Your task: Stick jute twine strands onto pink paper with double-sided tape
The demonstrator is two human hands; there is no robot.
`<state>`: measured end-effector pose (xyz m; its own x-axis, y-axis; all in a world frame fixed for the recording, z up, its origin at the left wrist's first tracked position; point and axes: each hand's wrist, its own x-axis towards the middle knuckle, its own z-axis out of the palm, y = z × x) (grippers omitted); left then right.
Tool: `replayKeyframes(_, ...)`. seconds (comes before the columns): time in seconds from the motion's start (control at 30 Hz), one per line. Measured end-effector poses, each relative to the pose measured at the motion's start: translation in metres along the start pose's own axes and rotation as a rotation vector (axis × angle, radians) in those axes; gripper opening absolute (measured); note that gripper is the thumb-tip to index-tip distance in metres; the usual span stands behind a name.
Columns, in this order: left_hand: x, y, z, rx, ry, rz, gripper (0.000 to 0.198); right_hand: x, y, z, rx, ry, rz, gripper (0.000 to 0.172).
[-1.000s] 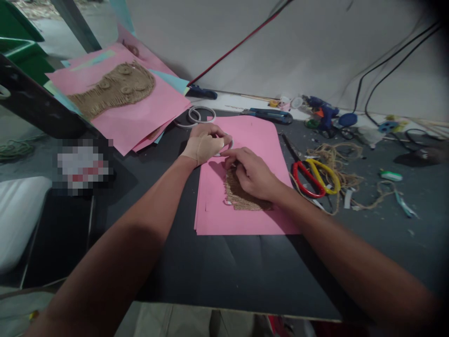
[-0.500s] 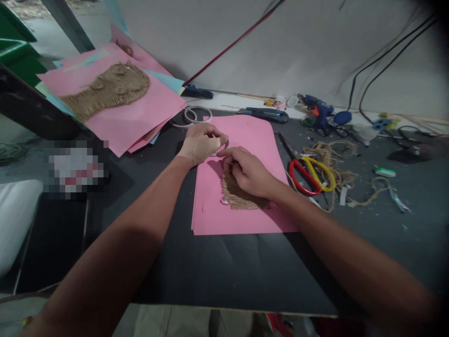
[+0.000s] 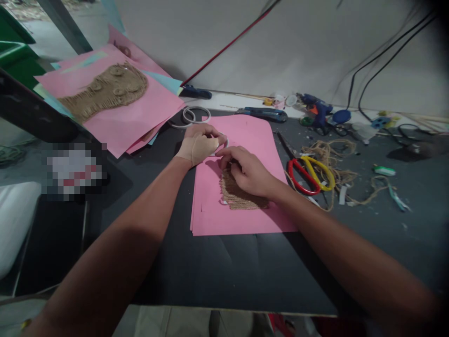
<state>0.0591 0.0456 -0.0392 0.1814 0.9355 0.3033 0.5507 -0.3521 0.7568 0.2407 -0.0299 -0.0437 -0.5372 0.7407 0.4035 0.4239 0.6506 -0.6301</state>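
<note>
A pink paper sheet (image 3: 252,135) lies on the dark table (image 3: 224,271) in front of me. A patch of glued brown twine (image 3: 238,196) sits on it. My right hand (image 3: 247,171) rests on the upper part of the twine patch, fingers curled and pressing at its top edge. My left hand (image 3: 201,140), wrapped in a tan bandage, is closed around a white tape ring (image 3: 226,142) just above the patch. The two hands almost touch at the fingertips.
Red and yellow scissors (image 3: 308,175) and loose twine (image 3: 333,154) lie right of the sheet. Tape rings (image 3: 194,114), a blue cutter (image 3: 263,113) and a glue gun (image 3: 315,110) sit behind. A finished twine picture on pink paper (image 3: 112,100) leans at the left.
Both hands stay at the top of the twine patch with only slight finger movement. The view has shifted a little.
</note>
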Motion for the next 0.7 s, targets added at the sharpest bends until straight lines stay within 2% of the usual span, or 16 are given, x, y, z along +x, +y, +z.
replayKeyframes(0.27,-0.0002,0.0013,-0.0011,0.008,-0.008,0.011,0.014,0.0004,0.0007,0.0003,0.061,0.03,0.035,0.05)
replayKeyframes(0.7,0.0008,-0.0006,0.0002,0.052,0.01,0.024,0.015,0.0,0.0016,0.0003,0.037,0.008,0.027,0.053)
